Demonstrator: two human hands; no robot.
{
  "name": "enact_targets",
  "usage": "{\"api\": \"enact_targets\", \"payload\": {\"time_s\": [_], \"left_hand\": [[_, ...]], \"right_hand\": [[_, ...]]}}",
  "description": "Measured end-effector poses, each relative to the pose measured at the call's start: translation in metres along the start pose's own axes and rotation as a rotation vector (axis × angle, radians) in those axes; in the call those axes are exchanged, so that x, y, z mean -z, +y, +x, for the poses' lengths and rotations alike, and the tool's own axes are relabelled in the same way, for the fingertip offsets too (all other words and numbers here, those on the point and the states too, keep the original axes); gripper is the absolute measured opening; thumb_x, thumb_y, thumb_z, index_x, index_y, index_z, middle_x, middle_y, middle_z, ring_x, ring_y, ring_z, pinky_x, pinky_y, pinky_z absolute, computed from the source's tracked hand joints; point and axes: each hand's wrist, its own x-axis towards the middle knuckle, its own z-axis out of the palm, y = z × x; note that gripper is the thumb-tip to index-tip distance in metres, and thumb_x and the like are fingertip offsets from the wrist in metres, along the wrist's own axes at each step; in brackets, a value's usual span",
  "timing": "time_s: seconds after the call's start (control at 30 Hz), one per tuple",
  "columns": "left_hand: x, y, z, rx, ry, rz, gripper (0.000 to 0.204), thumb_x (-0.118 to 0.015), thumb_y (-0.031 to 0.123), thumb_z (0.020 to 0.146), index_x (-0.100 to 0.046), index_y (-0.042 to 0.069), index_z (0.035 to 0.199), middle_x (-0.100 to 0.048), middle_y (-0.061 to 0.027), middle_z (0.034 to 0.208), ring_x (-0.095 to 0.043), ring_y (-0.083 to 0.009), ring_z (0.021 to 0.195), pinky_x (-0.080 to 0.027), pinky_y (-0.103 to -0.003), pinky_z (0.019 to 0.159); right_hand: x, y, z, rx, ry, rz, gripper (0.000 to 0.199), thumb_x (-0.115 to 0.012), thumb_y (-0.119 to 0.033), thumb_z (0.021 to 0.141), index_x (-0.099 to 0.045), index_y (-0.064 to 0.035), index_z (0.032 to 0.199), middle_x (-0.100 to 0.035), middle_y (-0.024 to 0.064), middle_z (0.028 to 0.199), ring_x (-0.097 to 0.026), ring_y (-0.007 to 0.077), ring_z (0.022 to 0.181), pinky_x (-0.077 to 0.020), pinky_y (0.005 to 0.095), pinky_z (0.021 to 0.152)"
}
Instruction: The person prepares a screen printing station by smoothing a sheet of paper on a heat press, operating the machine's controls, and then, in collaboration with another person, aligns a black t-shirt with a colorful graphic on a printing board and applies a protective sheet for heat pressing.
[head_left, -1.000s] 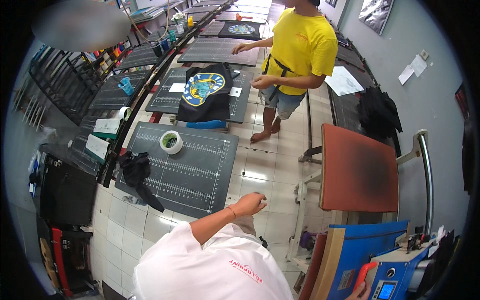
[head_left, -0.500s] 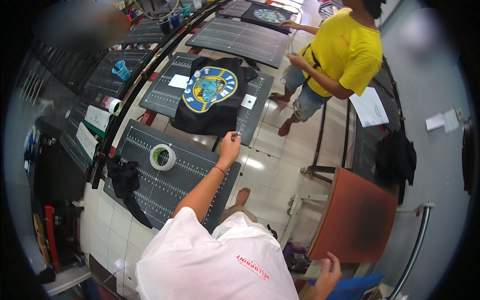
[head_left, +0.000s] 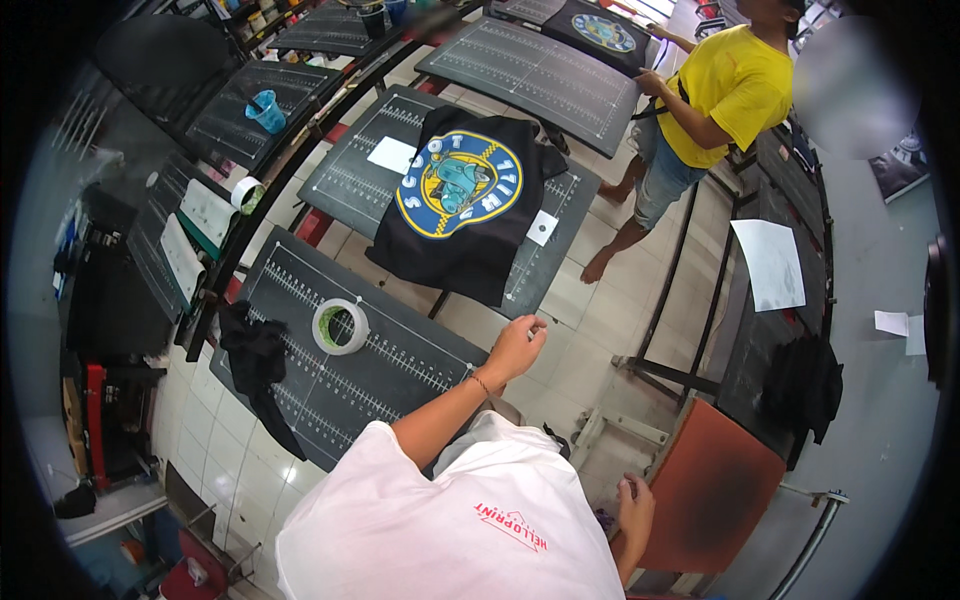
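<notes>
My left hand (head_left: pixel 517 346) hangs just past the right corner of the nearest grey board (head_left: pixel 400 345), its fingers curled together; what they hold, if anything, is too small to make out. Low on the right, my right hand (head_left: pixel 634 512) is in front of a reddish-brown panel (head_left: pixel 715 490), fingers loosely bent and apart, with nothing visible in it. Beyond my left hand, a black T-shirt (head_left: pixel 450 255) with a round blue and yellow scooter print lies over another board (head_left: pixel 350 170). White paper pieces (head_left: pixel 392 155) lie at its sides. On the nearest board are a tape roll (head_left: pixel 341 327) and a crumpled black cloth (head_left: pixel 255 350).
A person in a yellow shirt (head_left: pixel 740 90) stands at the far right, near another printed black shirt (head_left: pixel 597 33). Further boards (head_left: pixel 530 80) stand ahead. A blue cup (head_left: pixel 265 112) is at the left. On the right are a rack with white paper (head_left: pixel 770 265) and black cloth (head_left: pixel 805 385).
My left hand has drawn back from the edge of the T-shirt's board and moved right. My right hand has risen slightly. The view has shifted, and the other person has turned.
</notes>
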Motion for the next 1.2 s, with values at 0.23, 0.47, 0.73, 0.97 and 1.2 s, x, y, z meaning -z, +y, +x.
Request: {"api": "enact_targets", "payload": {"time_s": [0.23, 0.47, 0.73, 0.97, 1.2], "left_hand": [[0.025, 0.008, 0.004, -0.133, -0.032, 0.062, 0.023, -0.059, 0.017, 0.09, -0.066, -0.001, 0.103, -0.066, -0.0191, 0.097, -0.065, -0.035, 0.087, -0.051, -0.039, 0.079], [0.034, 0.002, -0.004, -0.296, -0.324, 0.405, 0.019, -0.06, 0.014, 0.09, -0.066, 0.0, 0.1, -0.065, -0.0191, 0.092, -0.064, -0.0353, 0.081, -0.05, -0.041, 0.074], [-0.032, -0.038, 0.018, -0.318, -0.688, 0.669, 0.025, -0.058, 0.022, 0.09, -0.067, 0.001, 0.101, -0.067, -0.0198, 0.099, -0.065, -0.0379, 0.089, -0.051, -0.046, 0.08], [-0.038, -0.049, 0.015, -0.241, -0.805, 0.655, 0.029, -0.056, 0.024, 0.091, -0.068, 0.0, 0.1, -0.069, -0.0224, 0.093, -0.065, -0.041, 0.089, -0.051, -0.047, 0.079], [-0.064, 0.029, 0.064, -0.245, -0.465, 0.396, 0.029, -0.058, 0.025, 0.093, -0.068, -0.001, 0.102, -0.069, -0.0198, 0.085, -0.067, -0.0313, 0.077, -0.052, -0.04, 0.072]], "right_hand": [[-0.03, 0.041, 0.05, 0.089, -0.01, 0.079, 0.031, -0.06, -0.022, 0.092, -0.066, 0.0025, 0.11, -0.07, 0.0175, 0.093, -0.068, 0.0252, 0.083, -0.0525, 0.0352, 0.075], [-0.043, 0.034, 0.069, 0.154, -0.052, -0.014, 0.034, -0.06, -0.029, 0.092, -0.068, 0.0007, 0.106, -0.07, 0.0213, 0.101, -0.068, 0.0347, 0.093, -0.0523, 0.0407, 0.08], [-0.049, 0.029, 0.045, 0.163, 0.042, 0.044, 0.033, -0.06, -0.029, 0.091, -0.069, -0.0006, 0.105, -0.07, 0.0205, 0.096, -0.068, 0.0353, 0.089, -0.0521, 0.0416, 0.08], [-0.062, 0.026, 0.0, 0.098, 0.06, 0.319, 0.03, -0.063, -0.023, 0.091, -0.069, 0.0003, 0.108, -0.071, 0.02, 0.096, -0.069, 0.0301, 0.089, -0.0525, 0.0364, 0.08], [-0.041, 0.033, 0.008, 0.022, 0.035, 0.722, 0.032, -0.056, -0.018, 0.095, -0.063, 0.0031, 0.118, -0.07, 0.0116, 0.096, -0.066, 0.0171, 0.084, -0.0516, 0.0297, 0.076]]}}
